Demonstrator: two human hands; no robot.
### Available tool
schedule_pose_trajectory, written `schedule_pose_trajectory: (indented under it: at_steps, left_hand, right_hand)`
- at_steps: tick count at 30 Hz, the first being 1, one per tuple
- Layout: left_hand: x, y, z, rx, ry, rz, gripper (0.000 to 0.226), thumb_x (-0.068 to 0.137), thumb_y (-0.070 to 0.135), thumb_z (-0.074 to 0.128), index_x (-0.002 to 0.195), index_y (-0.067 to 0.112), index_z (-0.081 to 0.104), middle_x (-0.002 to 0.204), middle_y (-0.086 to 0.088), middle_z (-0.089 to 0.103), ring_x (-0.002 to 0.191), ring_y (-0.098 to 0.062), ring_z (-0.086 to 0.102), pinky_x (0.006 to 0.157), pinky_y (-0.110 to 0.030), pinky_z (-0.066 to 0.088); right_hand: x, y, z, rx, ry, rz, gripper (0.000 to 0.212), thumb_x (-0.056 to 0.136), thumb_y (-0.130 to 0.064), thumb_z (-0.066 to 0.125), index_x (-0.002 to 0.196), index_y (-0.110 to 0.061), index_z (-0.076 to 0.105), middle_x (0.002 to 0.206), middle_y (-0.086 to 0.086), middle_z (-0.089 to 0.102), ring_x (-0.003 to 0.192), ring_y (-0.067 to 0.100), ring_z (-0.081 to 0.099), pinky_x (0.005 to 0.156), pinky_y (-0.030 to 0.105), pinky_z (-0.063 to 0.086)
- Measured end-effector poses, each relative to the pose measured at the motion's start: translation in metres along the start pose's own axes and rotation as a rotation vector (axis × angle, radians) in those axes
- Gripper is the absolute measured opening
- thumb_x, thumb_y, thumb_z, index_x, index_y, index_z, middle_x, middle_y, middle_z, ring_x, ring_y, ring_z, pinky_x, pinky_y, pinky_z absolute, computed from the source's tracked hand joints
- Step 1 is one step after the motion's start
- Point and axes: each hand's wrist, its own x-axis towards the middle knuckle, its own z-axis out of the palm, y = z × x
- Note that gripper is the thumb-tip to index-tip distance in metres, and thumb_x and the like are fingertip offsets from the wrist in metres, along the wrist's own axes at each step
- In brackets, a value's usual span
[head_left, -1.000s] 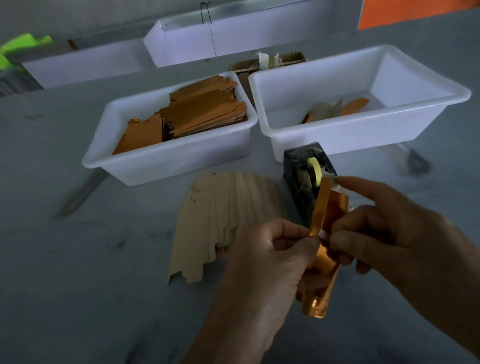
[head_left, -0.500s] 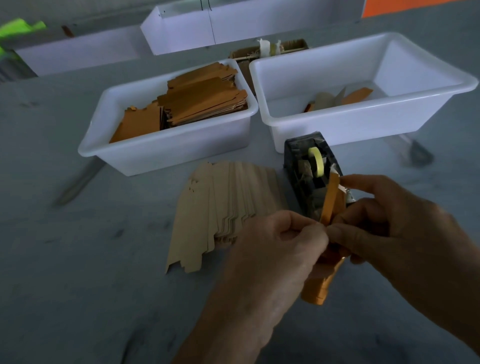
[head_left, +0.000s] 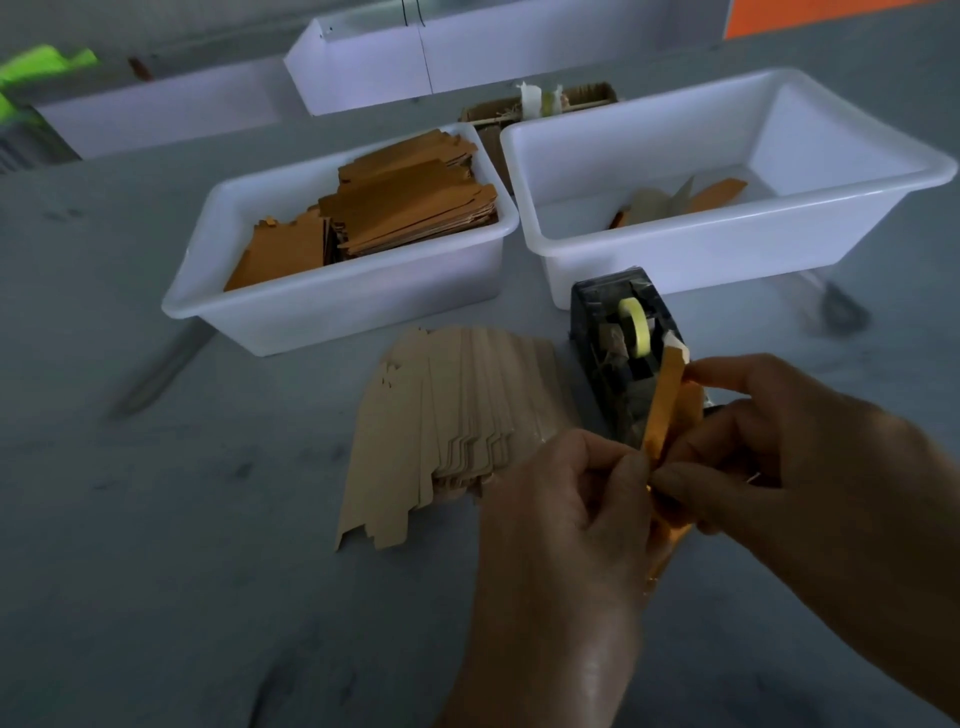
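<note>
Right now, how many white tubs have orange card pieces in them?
2: the left tub, piled high; the right tub, nearly empty, behind the tape dispenser.

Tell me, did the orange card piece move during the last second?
Yes. The orange card piece turned edge-on, and its lower end rose toward the tape dispenser.

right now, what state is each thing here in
orange card: off the table, pinched between both hands
left hand: pinches the card
right hand: grips the card from the other side
tape dispenser: standing on the table, yellow roll loaded
left tub: heaped with orange pieces
right tub: nearly empty, few scraps at the bottom
tan blanks: fanned flat on the table
</note>
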Motion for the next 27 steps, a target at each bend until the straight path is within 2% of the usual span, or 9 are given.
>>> schedule_pose_trajectory:
  at_steps: [4,6,9,12,15,17,19,24,27]
  left_hand:
    - [-0.005,-0.005,0.007,0.038,0.102,0.066,0.014,0.089,0.026,0.057,0.076,0.027,0.064,0.069,0.01,0.071,0.059,-0.002,0.068,0.052,-0.015,0.053]
    - [-0.006,-0.006,0.009,0.065,0.119,0.097,0.015,0.089,0.026,0.057,0.076,0.028,0.063,0.07,0.013,0.071,0.06,0.001,0.067,0.052,-0.012,0.051]
    - [-0.007,-0.006,0.007,0.035,0.168,0.13,0.014,0.088,0.025,0.059,0.075,0.027,0.064,0.068,0.011,0.071,0.059,-0.001,0.068,0.052,-0.014,0.052]
    - [-0.007,-0.002,0.001,-0.104,0.178,0.091,0.016,0.079,0.036,0.06,0.076,0.022,0.066,0.065,0.005,0.072,0.058,-0.008,0.069,0.051,-0.023,0.056]
    - [-0.007,0.001,-0.007,-0.186,0.111,0.044,0.02,0.082,0.041,0.066,0.078,0.021,0.069,0.068,0.0,0.072,0.059,-0.015,0.07,0.051,-0.032,0.058]
    - [-0.004,0.002,-0.014,-0.208,0.043,-0.025,0.023,0.082,0.043,0.066,0.078,0.02,0.069,0.067,-0.002,0.072,0.056,-0.014,0.068,0.048,-0.029,0.056]
    - [0.0,0.002,-0.022,-0.25,-0.014,-0.101,0.023,0.076,0.04,0.062,0.078,0.018,0.069,0.069,-0.007,0.071,0.052,-0.016,0.064,0.042,-0.024,0.05]
    - [0.012,0.005,-0.045,-0.147,-0.046,0.017,0.023,0.089,0.044,0.056,0.106,0.029,0.062,0.086,0.005,0.075,0.074,-0.014,0.073,0.036,-0.017,0.04]
    - [0.022,0.003,-0.059,-0.184,0.042,0.016,0.017,0.096,0.022,0.054,0.11,0.022,0.064,0.087,0.006,0.076,0.079,-0.015,0.073,0.038,-0.016,0.041]
  right_hand:
    - [-0.002,-0.009,0.002,-0.183,0.08,-0.057,0.046,0.073,-0.038,0.069,0.109,-0.04,0.04,0.076,-0.018,0.068,0.069,-0.001,0.061,0.059,0.015,0.043]
    - [0.001,-0.014,0.002,-0.327,0.019,0.006,0.053,0.082,-0.044,0.061,0.122,-0.036,0.025,0.093,-0.015,0.065,0.079,0.006,0.061,0.057,0.011,0.039]
    - [0.001,-0.018,0.004,-0.382,0.091,-0.025,0.053,0.072,-0.06,0.054,0.112,-0.035,0.027,0.082,-0.011,0.064,0.072,0.015,0.063,0.056,0.025,0.042]
    - [0.001,-0.007,-0.001,-0.209,0.142,-0.023,0.067,0.045,-0.076,0.048,0.099,-0.037,0.039,0.056,-0.008,0.057,0.052,0.011,0.058,0.05,0.029,0.044]
    - [0.01,0.004,-0.006,0.284,-0.102,0.046,0.055,0.036,-0.06,0.068,0.081,-0.029,0.065,0.066,-0.007,0.071,0.049,0.003,0.061,0.044,0.02,0.044]
    - [0.015,0.01,-0.006,0.534,-0.294,0.087,0.043,0.041,-0.044,0.074,0.081,-0.028,0.073,0.072,0.003,0.074,0.058,0.011,0.067,0.048,0.022,0.052]
    - [0.021,0.01,-0.001,0.543,-0.351,0.043,0.038,0.045,-0.042,0.072,0.081,-0.031,0.073,0.076,0.007,0.074,0.067,0.019,0.07,0.058,0.023,0.057]
    - [0.065,0.001,0.006,0.642,-0.228,0.126,0.013,0.072,-0.024,0.071,0.083,-0.018,0.07,0.077,0.009,0.073,0.068,0.021,0.07,0.065,0.032,0.057]
    - [0.098,-0.012,0.0,0.624,-0.167,0.161,0.009,0.087,-0.018,0.062,0.093,-0.013,0.066,0.082,0.005,0.074,0.07,0.012,0.07,0.063,0.025,0.054]
